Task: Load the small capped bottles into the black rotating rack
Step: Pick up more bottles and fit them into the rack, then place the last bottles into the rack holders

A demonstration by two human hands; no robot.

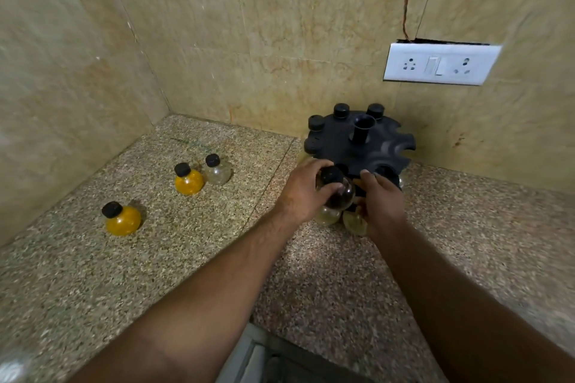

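My left fingers (322, 165) grip a clear round bottle (340, 196), black cap up, at the near edge of the black rack (357, 149). Beyond them, three capped bottles (341, 110) fill its far slots. Well left stand two yellow-filled bottles (188, 182) and an empty clear bottle (218, 172).

Left hand (306, 193) grips a clear bottle (340, 196) at the black rack (357, 146); right hand (384, 204) alongside.
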